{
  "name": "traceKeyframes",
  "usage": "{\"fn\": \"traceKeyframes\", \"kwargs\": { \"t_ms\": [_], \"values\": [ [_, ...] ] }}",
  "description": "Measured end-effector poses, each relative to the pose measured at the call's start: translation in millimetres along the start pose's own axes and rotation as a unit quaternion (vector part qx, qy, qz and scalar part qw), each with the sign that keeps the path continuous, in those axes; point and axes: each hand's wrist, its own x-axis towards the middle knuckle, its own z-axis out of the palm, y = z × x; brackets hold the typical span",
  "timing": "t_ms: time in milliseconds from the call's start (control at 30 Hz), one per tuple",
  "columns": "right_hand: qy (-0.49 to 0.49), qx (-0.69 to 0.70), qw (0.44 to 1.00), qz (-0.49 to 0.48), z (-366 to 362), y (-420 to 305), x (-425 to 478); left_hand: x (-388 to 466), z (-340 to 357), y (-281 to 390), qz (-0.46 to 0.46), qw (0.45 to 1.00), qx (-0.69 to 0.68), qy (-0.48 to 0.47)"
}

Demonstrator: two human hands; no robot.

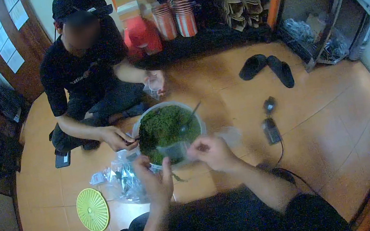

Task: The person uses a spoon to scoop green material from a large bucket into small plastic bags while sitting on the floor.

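Note:
A round translucent tub (pixel 203 123) full of chopped green leafy matter stands on the tiled floor, with a thin utensil handle sticking out at its right. Over its near rim, my right hand (pixel 211 151) pinches the edge of a small clear plastic bag (pixel 174 152), blurred by motion. My left hand (pixel 155 179) is at the bag's left, thumb raised and fingers apart; whether it touches the bag is unclear. Left of it lies a heap of clear plastic bags (pixel 126 184). Across the tub a seated person (pixel 85 69) holds a small clear bag and a dark utensil at the rim.
A yellow-green ribbed lid (pixel 92 210) lies at left, near a dark phone-like object (pixel 62 160). At right are black slippers (pixel 253 67) and a black power adapter (pixel 271 131) with a cable. Striped paper cups (pixel 185 16) stand on the shelf behind.

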Motion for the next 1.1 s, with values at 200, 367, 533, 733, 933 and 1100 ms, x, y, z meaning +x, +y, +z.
{"fn": "traceKeyframes", "kwargs": {
  "t_ms": [200,367,533,733,933,1100],
  "values": [
    [-0.032,-0.105,0.978,-0.177,9.8,1.9,-8.0,-9.9,-7.9,22.6,-0.19,0.912,-0.128,-0.34],
    [-0.106,-0.092,0.984,-0.113,8.6,2.1,-5.5,-14.3,-8.7,4.5,-0.222,0.885,-0.191,-0.361],
    [-0.134,0.053,0.989,0.038,10.3,10.8,-5.3,-7.9,-12.0,6.7,-0.238,0.864,-0.217,-0.387],
    [-0.13,0.013,0.991,0.022,15.0,-0.5,-8.5,-9.9,-9.7,5.3,-0.275,0.863,-0.235,-0.354],
    [-0.092,-0.133,0.982,-0.102,12.6,2.9,-9.9,-10.9,-6.9,6.7,-0.237,0.875,-0.172,-0.387],
    [-0.126,0.036,0.99,0.047,13.4,-5.2,-7.7,-10.8,-8.5,2.8,-0.325,0.832,-0.261,-0.366]
  ]
}}
